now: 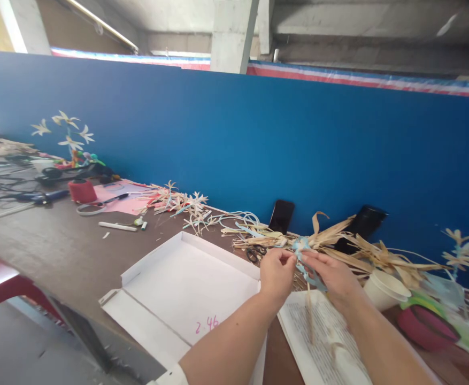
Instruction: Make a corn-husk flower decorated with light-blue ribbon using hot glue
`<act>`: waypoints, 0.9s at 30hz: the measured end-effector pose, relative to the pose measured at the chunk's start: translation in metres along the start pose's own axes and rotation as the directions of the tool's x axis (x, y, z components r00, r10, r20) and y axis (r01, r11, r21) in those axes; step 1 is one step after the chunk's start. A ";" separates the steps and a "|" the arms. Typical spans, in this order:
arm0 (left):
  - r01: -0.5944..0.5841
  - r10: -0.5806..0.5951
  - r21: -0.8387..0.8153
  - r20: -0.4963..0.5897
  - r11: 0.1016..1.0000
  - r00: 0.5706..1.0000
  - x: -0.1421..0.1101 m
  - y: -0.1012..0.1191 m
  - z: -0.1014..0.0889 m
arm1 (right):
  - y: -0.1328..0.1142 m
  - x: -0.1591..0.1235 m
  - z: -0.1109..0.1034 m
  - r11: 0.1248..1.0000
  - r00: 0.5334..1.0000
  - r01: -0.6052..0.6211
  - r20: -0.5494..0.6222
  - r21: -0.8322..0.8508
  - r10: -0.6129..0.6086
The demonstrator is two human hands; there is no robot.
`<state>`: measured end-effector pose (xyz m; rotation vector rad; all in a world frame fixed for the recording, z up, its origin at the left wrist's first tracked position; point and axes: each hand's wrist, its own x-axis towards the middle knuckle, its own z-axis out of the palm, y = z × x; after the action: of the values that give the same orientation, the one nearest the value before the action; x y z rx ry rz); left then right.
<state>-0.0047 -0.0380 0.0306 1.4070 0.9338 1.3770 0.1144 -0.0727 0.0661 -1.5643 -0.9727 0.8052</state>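
My left hand is closed, thumb and fingertips pinched at a pale blue strip. From the other side, my right hand has its fingers closed on the same strip, and the fingertips of both hands nearly meet. A thin straw-coloured stem hangs down below the fingers; its upper part is hidden by the blue strip and my right hand. Under the hands lies an open printed book. Just behind my left hand are black-handled scissors, partly among dry husks.
A white open box marked in pink lies to the left. Behind stand two dark phones against a blue partition. Paper cups and a pink roll are at right. Husk flowers and red thread lie farther left.
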 end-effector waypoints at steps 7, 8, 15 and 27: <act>-0.148 0.153 0.142 -0.021 0.979 0.988 -0.003 0.001 -0.002 | -0.007 -0.008 0.002 0.990 0.998 -0.058 0.009 0.131 0.057; -0.160 0.166 0.158 -0.022 0.974 0.986 -0.003 0.002 -0.003 | -0.007 -0.009 0.003 0.982 0.998 -0.067 0.030 0.174 0.062; -0.237 0.252 0.266 -0.024 0.934 0.967 -0.004 0.002 -0.004 | -0.006 -0.013 0.007 0.958 0.996 -0.079 0.053 0.275 0.067; -0.398 0.456 0.507 0.011 0.764 0.890 -0.007 -0.004 -0.002 | -0.008 -0.020 0.019 0.992 0.996 -0.005 -0.090 0.128 0.017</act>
<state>-0.0068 -0.0432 0.0244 2.0547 1.1448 1.6353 0.0878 -0.0816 0.0706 -1.4837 -0.8308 0.7817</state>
